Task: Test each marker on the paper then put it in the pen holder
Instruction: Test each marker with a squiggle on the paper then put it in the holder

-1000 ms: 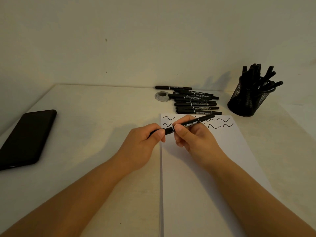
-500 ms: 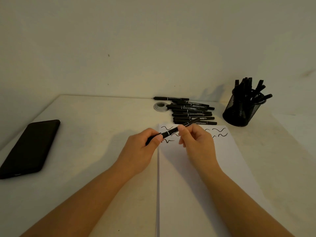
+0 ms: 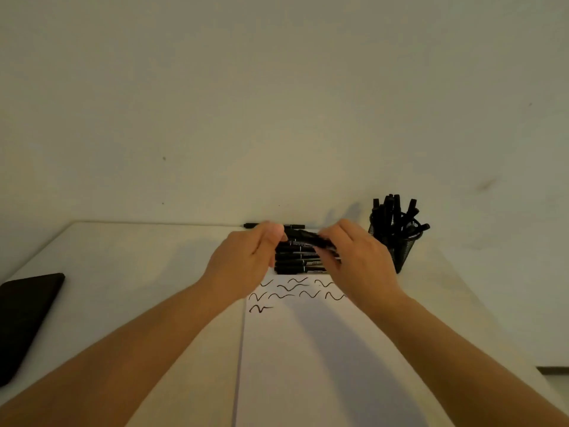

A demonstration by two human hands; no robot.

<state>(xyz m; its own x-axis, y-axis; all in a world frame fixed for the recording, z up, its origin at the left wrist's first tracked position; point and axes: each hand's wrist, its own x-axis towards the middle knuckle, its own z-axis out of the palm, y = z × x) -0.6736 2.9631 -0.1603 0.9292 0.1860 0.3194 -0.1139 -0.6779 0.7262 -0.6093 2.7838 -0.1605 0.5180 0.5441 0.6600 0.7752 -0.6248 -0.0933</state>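
No word, brand or number could be read: the pale print on the barrels of the loose markers (image 3: 300, 261) lying at the centre of the frame was too blurred to make out, and the paper (image 3: 323, 349) below them bore only wavy black test strokes (image 3: 292, 286), not letters.

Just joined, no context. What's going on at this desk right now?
A person is testing markers. Both hands, left hand and right hand, hold one black marker between them above the row of loose markers. The paper already carries several squiggles. The mesh pen holder at right holds a bunch of markers. A phone lies at left.
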